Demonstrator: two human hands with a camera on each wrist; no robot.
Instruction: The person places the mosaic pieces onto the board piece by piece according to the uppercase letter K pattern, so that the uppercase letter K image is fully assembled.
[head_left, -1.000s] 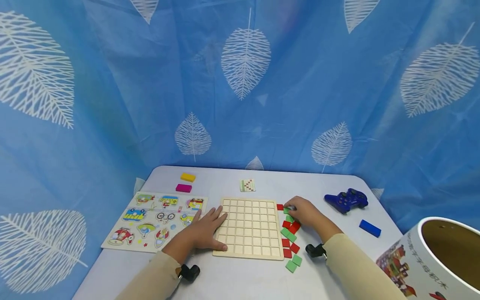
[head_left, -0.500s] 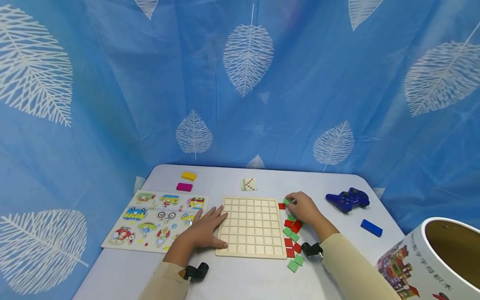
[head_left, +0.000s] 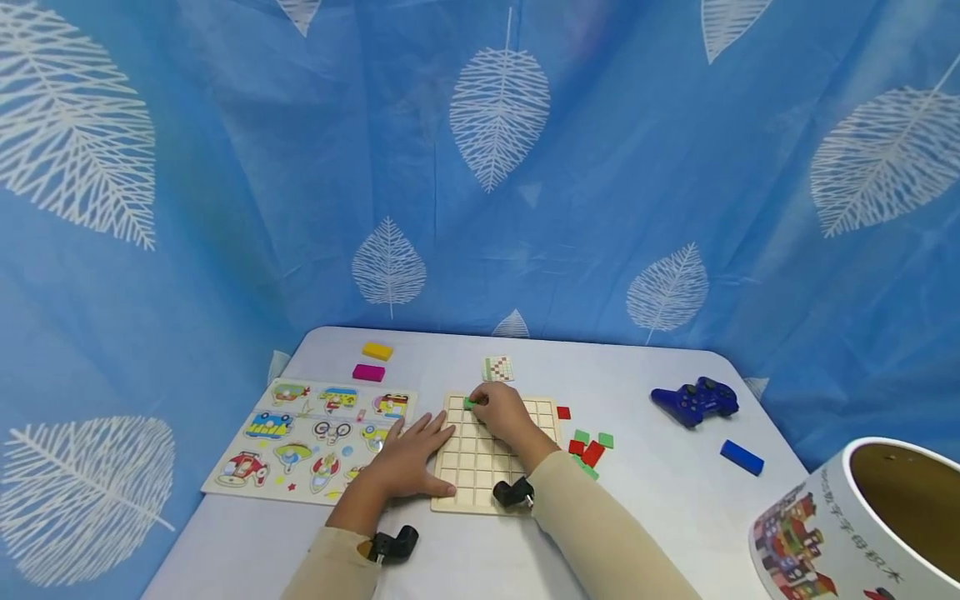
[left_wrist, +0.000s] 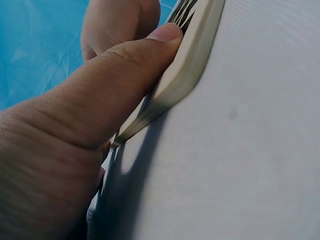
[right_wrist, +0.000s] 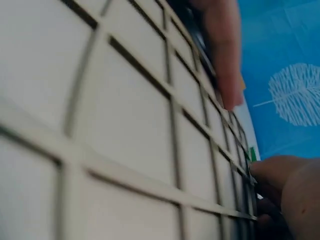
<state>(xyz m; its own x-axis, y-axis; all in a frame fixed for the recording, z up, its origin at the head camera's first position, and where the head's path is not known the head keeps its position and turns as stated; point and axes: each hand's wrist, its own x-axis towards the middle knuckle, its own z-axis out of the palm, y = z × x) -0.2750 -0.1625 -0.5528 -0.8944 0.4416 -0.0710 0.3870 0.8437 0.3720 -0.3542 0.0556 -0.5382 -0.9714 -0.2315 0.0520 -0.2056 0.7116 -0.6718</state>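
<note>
A pale wooden grid board [head_left: 480,467] lies on the white table [head_left: 645,500]. My left hand [head_left: 411,454] rests flat on the board's left edge, thumb along its near side [left_wrist: 165,40]. Over the board's far left cells my right hand [head_left: 497,410] pinches a small green tile [head_left: 469,403], also visible as a green sliver [right_wrist: 252,154] in the right wrist view. Loose red and green tiles [head_left: 590,443] lie just right of the board.
A picture puzzle board [head_left: 311,437] lies left of the grid. Yellow [head_left: 377,351] and pink [head_left: 368,372] blocks and a small pattern card [head_left: 498,368] sit at the back. A blue gamepad [head_left: 694,400], a blue block [head_left: 741,457] and a large round tub [head_left: 862,525] are on the right.
My right hand lifted a green tile from the pile right of the board and carried it left across the board to its far left cells. The left hand stayed put.
</note>
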